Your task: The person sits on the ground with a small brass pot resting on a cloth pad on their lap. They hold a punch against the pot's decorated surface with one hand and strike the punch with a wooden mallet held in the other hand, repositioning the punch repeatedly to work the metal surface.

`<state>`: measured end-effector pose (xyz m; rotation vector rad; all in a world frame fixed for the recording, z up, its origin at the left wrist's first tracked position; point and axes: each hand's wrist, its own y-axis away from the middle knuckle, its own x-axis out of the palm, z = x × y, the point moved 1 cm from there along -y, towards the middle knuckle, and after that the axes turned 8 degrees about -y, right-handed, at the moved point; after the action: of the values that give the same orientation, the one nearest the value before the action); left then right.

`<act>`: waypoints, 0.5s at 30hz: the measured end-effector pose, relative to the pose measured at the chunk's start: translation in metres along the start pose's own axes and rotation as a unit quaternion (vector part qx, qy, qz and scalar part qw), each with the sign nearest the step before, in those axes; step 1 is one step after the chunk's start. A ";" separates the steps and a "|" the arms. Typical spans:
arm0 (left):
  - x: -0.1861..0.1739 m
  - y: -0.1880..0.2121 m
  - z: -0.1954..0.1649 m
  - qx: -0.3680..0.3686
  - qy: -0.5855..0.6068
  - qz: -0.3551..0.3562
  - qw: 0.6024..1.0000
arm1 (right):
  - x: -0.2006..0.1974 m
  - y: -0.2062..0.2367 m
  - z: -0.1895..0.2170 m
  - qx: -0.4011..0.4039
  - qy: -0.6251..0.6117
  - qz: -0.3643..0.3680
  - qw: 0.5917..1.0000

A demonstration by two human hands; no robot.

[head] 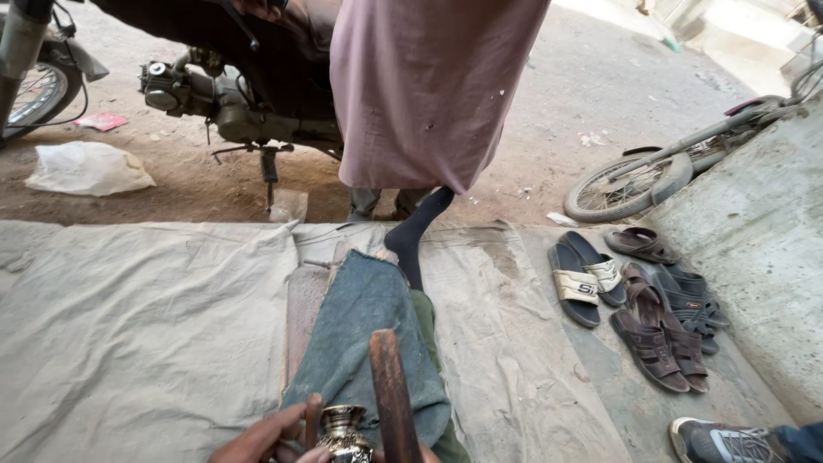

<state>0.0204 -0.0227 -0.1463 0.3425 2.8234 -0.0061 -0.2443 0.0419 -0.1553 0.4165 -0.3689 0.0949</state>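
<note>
Grips the small metal pot point(343, 429) low at the frame's bottom edge with the left hand point(257, 444), fingers curled about its lower body, a thin brown rod point(314, 416) rising beside the thumb. Shows only a sliver of the right hand point(426, 455) at the foot of the thick wooden stick point(392, 390); cannot tell whether spread or closed. Sets the pot just left of that stick, touching or nearly so, over the blue-green cloth point(369, 330) draped along a narrow board. Judging from this hold, calls for a firm wrap low on the pot, fingertips clear of the flared rim, wrist braced against the cloth so the shiny body cannot spin or slip; calls too for the stick steadied close to the pot, not waving free. Beyond the cloth, finds a dark stockinged leg point(417, 231) stretched along the grey canvas sheet point(146, 326). Farther out, meets a standing person's pink garment point(429, 86) before a parked motorcycle point(231, 99), a white bag point(86, 168) on the dirt, a heap of sandals point(639, 309) to the right, a bicycle wheel point(624, 187) by the concrete wall point(754, 249), and a sports shoe point(720, 443) in the corner.
</note>
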 end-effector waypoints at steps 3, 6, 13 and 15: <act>-0.006 0.019 -0.039 -0.032 0.077 -0.083 0.993 | 0.012 0.014 0.007 -0.023 0.045 -0.012 0.999; -0.016 0.029 -0.085 -0.070 0.111 -0.012 0.991 | 0.019 0.048 0.019 -0.019 0.034 -0.057 0.998; -0.018 0.026 -0.142 -0.020 0.024 0.034 0.999 | 0.007 0.075 0.108 0.037 0.094 -0.159 0.982; -0.016 0.022 -0.146 -0.026 0.007 0.022 0.999 | 0.006 0.083 0.142 -0.007 0.183 -0.173 0.968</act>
<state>-0.0024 0.0006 -0.0015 0.3930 2.8228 0.0790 -0.2992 0.0591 -0.0016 0.4346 0.0698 -0.1701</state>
